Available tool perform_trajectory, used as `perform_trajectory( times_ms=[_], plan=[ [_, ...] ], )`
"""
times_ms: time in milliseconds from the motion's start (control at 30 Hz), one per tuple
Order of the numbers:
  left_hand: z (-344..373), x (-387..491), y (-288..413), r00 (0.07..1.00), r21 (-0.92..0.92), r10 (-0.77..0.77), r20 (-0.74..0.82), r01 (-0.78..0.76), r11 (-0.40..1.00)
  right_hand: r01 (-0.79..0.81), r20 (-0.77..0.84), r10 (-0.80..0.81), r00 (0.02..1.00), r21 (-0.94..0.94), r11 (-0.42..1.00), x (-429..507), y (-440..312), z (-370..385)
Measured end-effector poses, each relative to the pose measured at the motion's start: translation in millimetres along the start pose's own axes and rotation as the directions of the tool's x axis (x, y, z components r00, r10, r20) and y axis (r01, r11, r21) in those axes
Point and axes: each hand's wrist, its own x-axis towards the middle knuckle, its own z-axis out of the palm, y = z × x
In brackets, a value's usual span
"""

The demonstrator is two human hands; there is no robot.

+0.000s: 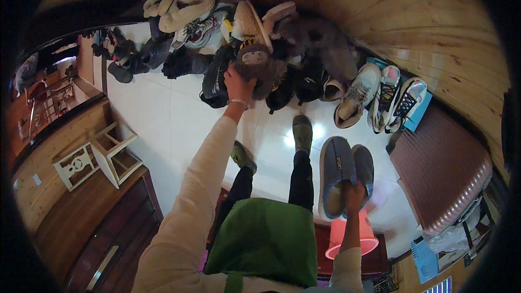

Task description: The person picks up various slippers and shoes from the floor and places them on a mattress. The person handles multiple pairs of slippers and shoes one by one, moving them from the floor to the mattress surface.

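Observation:
My left hand [240,87] reaches forward to the row of shoes and grips a brown plush slipper [264,71] that has an animal face on its toe. Just left of that hand lies a black shoe [215,83] with white lettering. Low on the right, my right hand [355,195] holds a pair of grey slippers [337,160] with bluish fleece edges by their openings, toes pointing away from me. The slippers hang above the floor, partly in front of a pink bucket [352,234].
Footwear lines the wooden wall [427,28], with cream fluffy slippers [187,10] at the back and colourful sneakers [384,97] to the right. A ribbed brown suitcase [441,171] lies right. White wooden chairs [112,154] stand left. My green boots [302,134] are on the white floor.

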Motion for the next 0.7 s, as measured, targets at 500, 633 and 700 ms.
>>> perform_trajectory(
  times_ms=[500, 633, 700],
  plan=[
    [76.6, 5.8, 109.5, 0.57, -0.211, 0.714, 0.407, -0.702, 0.68, 0.09, -0.025, -0.095, 0.995, -0.161, 0.983, -6.5, 25.3, -26.0],
    [135.7, 33.2, 153.0, 0.819, -0.452, 0.556, 0.146, -0.444, 0.773, 0.069, 0.052, -0.059, 0.997, -0.208, 0.976, -6.9, 37.7, -37.5],
    [154.1, 36.1, 172.2, 0.93, -0.511, 0.349, 0.118, -0.244, 0.824, -0.051, 0.05, 0.071, 0.996, -0.325, 0.944, -10.7, 42.2, -41.6]
  ],
)
